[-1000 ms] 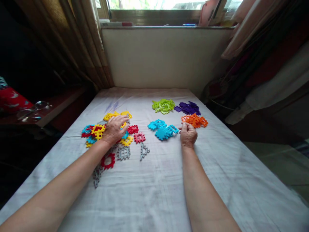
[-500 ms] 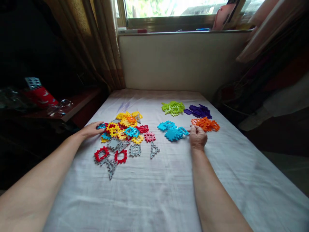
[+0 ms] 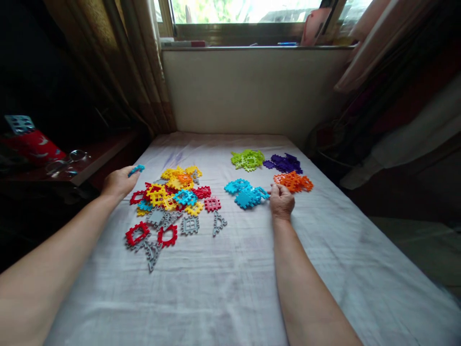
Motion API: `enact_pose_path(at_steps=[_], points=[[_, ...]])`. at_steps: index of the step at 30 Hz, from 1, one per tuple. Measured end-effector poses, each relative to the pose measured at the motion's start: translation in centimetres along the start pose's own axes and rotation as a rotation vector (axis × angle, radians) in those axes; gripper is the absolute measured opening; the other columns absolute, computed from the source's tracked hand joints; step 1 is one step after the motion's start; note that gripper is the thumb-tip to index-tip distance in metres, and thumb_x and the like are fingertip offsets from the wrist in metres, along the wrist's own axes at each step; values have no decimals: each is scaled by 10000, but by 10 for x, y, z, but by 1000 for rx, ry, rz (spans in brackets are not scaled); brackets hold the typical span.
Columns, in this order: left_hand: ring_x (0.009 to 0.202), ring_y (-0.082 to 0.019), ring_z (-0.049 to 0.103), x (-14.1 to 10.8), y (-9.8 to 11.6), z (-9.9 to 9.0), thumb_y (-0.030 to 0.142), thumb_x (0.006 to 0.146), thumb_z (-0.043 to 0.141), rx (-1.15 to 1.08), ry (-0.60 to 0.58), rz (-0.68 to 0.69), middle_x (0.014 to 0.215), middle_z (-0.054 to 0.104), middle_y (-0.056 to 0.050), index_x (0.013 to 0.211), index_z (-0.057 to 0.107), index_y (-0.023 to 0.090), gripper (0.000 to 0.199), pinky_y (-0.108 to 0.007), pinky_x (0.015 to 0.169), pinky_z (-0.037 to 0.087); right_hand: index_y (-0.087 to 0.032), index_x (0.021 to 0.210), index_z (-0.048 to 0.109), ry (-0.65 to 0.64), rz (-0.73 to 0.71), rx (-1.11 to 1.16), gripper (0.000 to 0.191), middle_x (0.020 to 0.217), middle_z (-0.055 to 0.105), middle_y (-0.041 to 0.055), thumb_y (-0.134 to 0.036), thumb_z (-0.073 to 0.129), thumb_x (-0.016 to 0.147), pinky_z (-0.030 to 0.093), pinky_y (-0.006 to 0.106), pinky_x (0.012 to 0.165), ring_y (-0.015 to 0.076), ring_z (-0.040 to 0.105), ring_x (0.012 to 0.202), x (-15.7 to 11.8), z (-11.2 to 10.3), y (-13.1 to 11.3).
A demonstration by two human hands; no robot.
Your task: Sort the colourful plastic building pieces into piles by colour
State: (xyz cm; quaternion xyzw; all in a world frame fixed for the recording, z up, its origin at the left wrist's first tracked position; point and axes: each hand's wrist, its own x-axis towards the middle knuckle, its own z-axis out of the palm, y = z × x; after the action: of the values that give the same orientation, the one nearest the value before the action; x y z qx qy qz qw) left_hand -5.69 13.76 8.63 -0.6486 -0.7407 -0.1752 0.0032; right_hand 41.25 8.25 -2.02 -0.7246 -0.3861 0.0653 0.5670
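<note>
My left hand [image 3: 120,183] is raised beside the mixed pile, its fingers closed on a blue toothed plastic building piece [image 3: 137,170]. Under and right of it lies the pile of yellow [image 3: 157,195], red [image 3: 137,233], grey [image 3: 189,225] and blue interlocking pieces. At the right edge of the blue pile [image 3: 248,197], my right hand [image 3: 282,201] has its fingers curled together at a blue window-like piece [image 3: 263,193], which looks pinched at its edge. The fingertips are partly hidden.
Beyond my right hand are a lime green pile [image 3: 248,160], a purple pile [image 3: 284,163] and an orange pile [image 3: 293,181]. All lie on a pale bedsheet [image 3: 230,288]. At the left, glasses [image 3: 67,163] rest on a dark red cabinet [image 3: 104,154]. A curtain [image 3: 144,72] hangs behind.
My left hand has lifted up and away from the mixed pile, carrying the blue piece. The right hand stays at the blue pile. The whole view has shifted slightly.
</note>
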Motion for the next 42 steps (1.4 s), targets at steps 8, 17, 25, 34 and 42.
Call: enact_pose_path(at_steps=[8, 17, 25, 34, 42], points=[[1042, -205, 690, -38, 196, 60, 342, 879, 552, -300, -226, 382, 1138, 752, -21, 1204, 708, 279, 366, -283, 919, 509, -186, 852, 732, -1, 21, -9, 407, 683, 744, 59, -465, 438, 823, 474, 289, 670, 205, 655, 654, 0, -1, -3], [1165, -214, 646, -56, 293, 107, 312, 827, 636, -326, -371, 499, 1256, 704, -18, 1258, 670, 293, 433, -297, 1004, 484, -212, 828, 723, -5, -9, -22, 374, 676, 740, 40, -446, 433, 848, 482, 285, 692, 199, 658, 674, -2, -2, -7], [1200, -182, 616, -57, 251, 87, 301, 834, 609, -401, -366, 506, 1321, 664, -5, 1306, 631, 255, 475, -268, 1058, 447, -216, 820, 726, -22, -10, -60, 338, 707, 747, 48, -419, 456, 833, 467, 293, 706, 211, 664, 716, -3, -1, -8], [1134, -247, 635, -53, 94, 36, 461, 840, 545, -93, -178, 334, 1211, 714, -51, 1149, 707, 235, 416, -354, 1024, 455, -210, 807, 720, -36, -8, -92, 350, 687, 736, 46, -435, 454, 837, 458, 291, 698, 210, 654, 693, -2, -1, -7], [1160, -301, 603, -91, 82, 47, 461, 811, 584, 122, -114, 381, 1219, 703, -88, 1203, 671, 236, 460, -453, 1034, 397, -190, 821, 727, -49, -9, -93, 385, 714, 750, 65, -448, 442, 835, 473, 297, 717, 221, 672, 720, -2, -2, -6]])
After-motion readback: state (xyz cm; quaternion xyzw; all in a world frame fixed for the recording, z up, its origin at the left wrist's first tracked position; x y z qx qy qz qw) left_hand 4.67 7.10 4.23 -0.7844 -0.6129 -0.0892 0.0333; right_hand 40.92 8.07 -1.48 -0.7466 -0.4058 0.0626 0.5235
